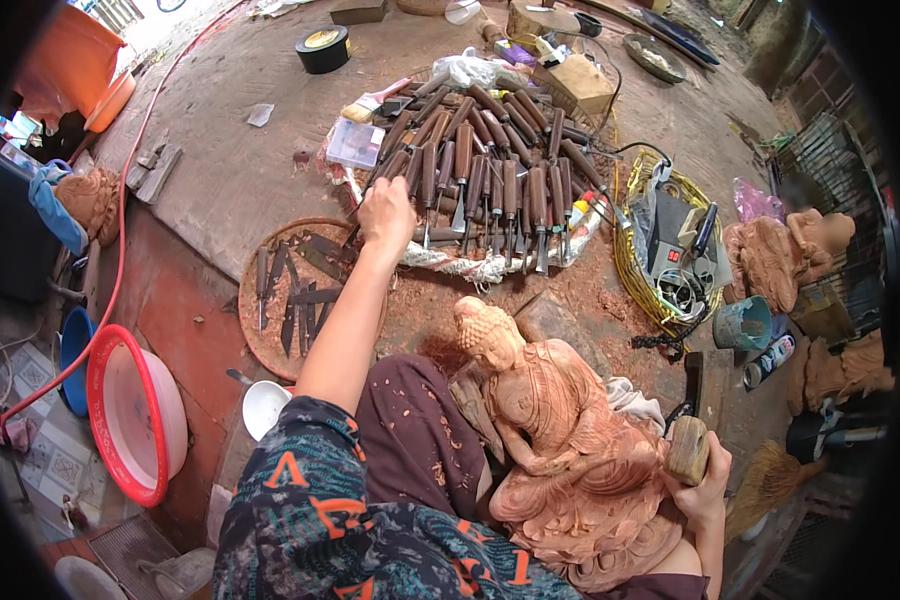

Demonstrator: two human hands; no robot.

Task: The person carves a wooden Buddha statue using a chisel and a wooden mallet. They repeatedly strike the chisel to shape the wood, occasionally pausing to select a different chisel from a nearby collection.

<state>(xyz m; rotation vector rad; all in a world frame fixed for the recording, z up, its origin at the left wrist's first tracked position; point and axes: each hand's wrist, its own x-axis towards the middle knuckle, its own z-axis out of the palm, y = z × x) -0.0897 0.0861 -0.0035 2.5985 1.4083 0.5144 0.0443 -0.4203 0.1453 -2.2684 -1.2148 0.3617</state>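
Note:
My left hand (387,212) reaches to the left edge of a pile of carving chisels (510,190). Its fingers are closed on a wood-handled chisel (392,166), whose dark shaft shows below the hand. In my lap leans a carved reddish-wood seated figure (560,420), its head with curled hair tilted to the upper left. Beside the figure's base, my right hand (705,488) is wrapped round a worn wooden mallet (688,452); any handle is hidden. The chisels lie in a shallow tray with a white wrapped rim (460,268).
Left of the chisels, a round woven tray (253,335) holds dark blades. A white bowl (264,408) and a red-rimmed basin (158,440) stand at left. At right are a yellow wire basket (625,245) with a power unit, a spray can (770,362) and another carving (770,255).

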